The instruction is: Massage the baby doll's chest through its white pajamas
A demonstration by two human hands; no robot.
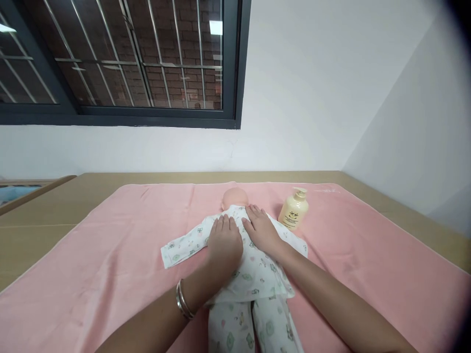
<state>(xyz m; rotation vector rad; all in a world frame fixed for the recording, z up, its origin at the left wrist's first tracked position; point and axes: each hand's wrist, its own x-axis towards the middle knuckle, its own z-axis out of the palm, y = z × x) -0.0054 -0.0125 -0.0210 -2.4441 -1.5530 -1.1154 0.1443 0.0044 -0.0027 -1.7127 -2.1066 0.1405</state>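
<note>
A baby doll lies stretched out on the pink cloth, its bald head pointing away from me. It wears a white printed top and matching trousers; one sleeve reaches out to each side. My left hand rests on the upper left of the top, fingers together and extended, palm hidden. On the upper right part, my right hand lies flat with its thumb apart from the fingers. Neither hand grips anything. The doll's face cannot be seen.
A pale yellow pump bottle stands close to the doll's right-side sleeve. The pink cloth covers much of a wooden surface. Behind it rise a white wall and a dark-framed window with metal bars.
</note>
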